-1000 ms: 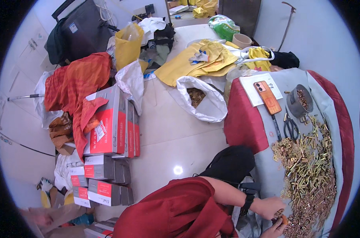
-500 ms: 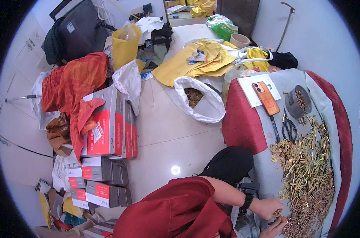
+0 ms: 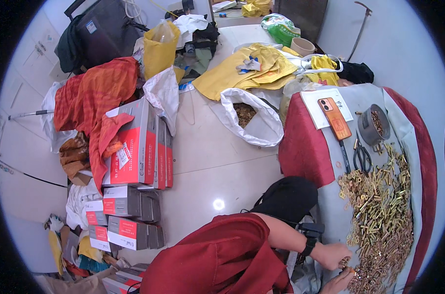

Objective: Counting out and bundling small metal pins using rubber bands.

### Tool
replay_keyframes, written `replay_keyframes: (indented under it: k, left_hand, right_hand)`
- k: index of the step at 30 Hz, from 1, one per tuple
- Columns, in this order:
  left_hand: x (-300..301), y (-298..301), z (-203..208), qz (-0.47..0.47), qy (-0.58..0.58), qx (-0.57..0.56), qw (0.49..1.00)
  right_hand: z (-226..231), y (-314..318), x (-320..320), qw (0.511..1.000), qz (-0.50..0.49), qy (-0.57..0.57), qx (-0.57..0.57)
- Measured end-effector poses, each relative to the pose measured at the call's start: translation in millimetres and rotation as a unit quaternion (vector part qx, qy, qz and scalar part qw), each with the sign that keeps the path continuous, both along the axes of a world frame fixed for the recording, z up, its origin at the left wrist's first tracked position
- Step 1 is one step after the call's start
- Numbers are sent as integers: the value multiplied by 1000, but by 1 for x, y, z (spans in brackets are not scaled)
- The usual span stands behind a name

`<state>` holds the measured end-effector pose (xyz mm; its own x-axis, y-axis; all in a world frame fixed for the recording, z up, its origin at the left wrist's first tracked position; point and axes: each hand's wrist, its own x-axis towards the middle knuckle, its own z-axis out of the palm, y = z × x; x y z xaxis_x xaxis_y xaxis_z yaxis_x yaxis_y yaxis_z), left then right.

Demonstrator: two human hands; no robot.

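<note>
My left hand (image 3: 333, 255), with a black watch at the wrist, is closed around several small brass-coloured metal parts that show at its fingertips. Just below it, my right hand (image 3: 339, 282) is pinched close to those parts. Something orange (image 3: 350, 270) covers one of its fingertips; what lies between its fingers is too small to make out. Both hands are at the edge of a large pile of brass-coloured metal rods (image 3: 381, 215) on the grey-covered table. Ring-shaped washers (image 3: 349, 188) lie along the pile's near left side.
Beyond the pile lie black-handled pliers (image 3: 362, 159), an orange phone (image 3: 334, 117) on white paper, and a grey cup (image 3: 374, 125) holding small parts. An open white sack (image 3: 254, 137) stands on the floor. Red-and-grey boxes (image 3: 134, 157) are stacked at left, partly under an orange cloth (image 3: 97, 98).
The whole view has shifted slightly, with the room's things sitting a little to the right and mostly higher. Both hands stay close together in nearly the same pose.
</note>
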<state>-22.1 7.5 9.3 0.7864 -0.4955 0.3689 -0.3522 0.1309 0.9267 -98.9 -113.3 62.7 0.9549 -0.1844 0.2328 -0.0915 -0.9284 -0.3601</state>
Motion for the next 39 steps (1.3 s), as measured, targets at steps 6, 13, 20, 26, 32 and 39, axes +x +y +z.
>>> replay_keyframes:
  k: [6,13,20,26,32,39]
  left_hand:
    - [-1,0,2,2,10,-25,1000]
    - [6,-3,3,-87,243,-26,966]
    - [5,16,13,-177,314,-42,932]
    - [4,19,21,-229,388,-70,890]
    - [7,17,16,-246,386,-57,887]
    - [4,26,20,-194,312,-23,930]
  right_hand:
    - [-3,-5,2,1000,1,-8,13]
    - [-13,-13,3,985,-24,-49,164]
    - [-6,0,-9,972,-11,-52,228]
    - [-7,-3,-18,944,-51,-55,322]
    - [-11,-5,-19,926,-56,-60,369]
    - [-9,2,-20,924,-48,-45,377]
